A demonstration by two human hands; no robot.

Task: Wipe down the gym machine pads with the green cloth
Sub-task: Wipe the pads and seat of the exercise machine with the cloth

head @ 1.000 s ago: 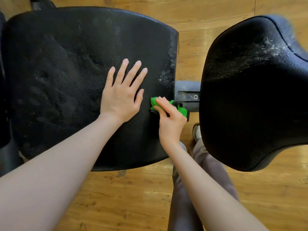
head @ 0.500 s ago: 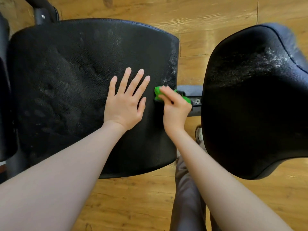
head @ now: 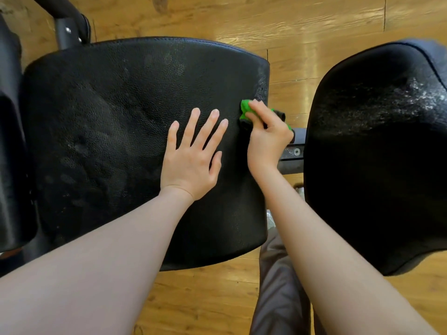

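Head view, looking down: your wooden floor (head: 302, 27) fills the background, planks running left to right. On it stands the machine, and its large left pad (head: 101, 131) takes up most of the left and centre; the black textured cover shows pale smears and a whitish residue along its far right edge. Your right pad (head: 377, 180) sits well apart across a gap, also black, with a white dusty patch on its far right part. A metal frame bar (head: 294, 157) with a bolt joins the two in that gap. A black upright post (head: 66, 32) rises at the far left corner.

Your left hand (head: 191, 160) lies flat on the left pad, fingers straight and spread, holding nothing. Your right hand (head: 267, 139) has its grip curled round the green cloth (head: 246, 109), bunched small and pressed against the right edge of the left pad, just beside the residue. A grey trouser leg (head: 278, 286) shows near, below the gap.
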